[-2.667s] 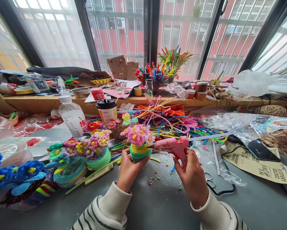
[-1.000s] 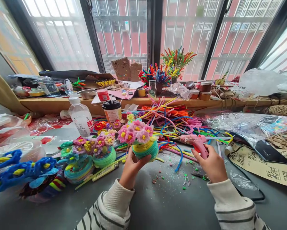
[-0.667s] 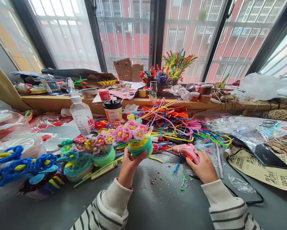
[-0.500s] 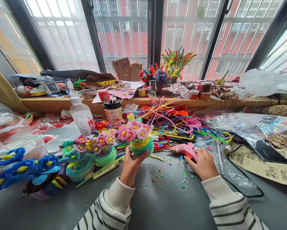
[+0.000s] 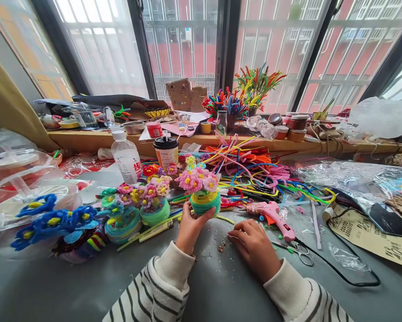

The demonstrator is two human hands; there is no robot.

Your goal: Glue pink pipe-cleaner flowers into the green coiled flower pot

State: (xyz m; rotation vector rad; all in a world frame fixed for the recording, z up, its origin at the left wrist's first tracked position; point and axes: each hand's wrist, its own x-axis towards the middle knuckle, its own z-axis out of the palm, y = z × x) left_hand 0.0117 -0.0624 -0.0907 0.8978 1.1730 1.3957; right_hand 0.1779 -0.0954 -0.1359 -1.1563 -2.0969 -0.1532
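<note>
My left hand (image 5: 192, 228) is wrapped round a small pot (image 5: 205, 203) coiled in yellow and teal-green, holding it upright above the grey table. Pink fuzzy flowers (image 5: 197, 180) with yellow centres fill its top. Low over the table to the right, my right hand (image 5: 251, 246) has bent, partly spread fingers. Its fingertips are beside a little cluster of brown beads (image 5: 222, 247), and no object shows in its grasp. Beyond that hand lies a pink glue gun (image 5: 273, 217) with a black cord, and scissors (image 5: 303, 256) rest below it.
On the left stand more flower pots (image 5: 156, 212), including one with blue flowers (image 5: 55, 221). Behind are a clear bottle (image 5: 124, 158), a lidded cup (image 5: 166, 152) and heaped pipe cleaners (image 5: 251, 165). A utility knife (image 5: 156, 231) lies left; sandpaper (image 5: 365, 230) and plastic wrap are right.
My right hand has let go of the glue gun and moved left and toward me, to the beads. The scissors have come into sight. My left hand still holds the flower pot.
</note>
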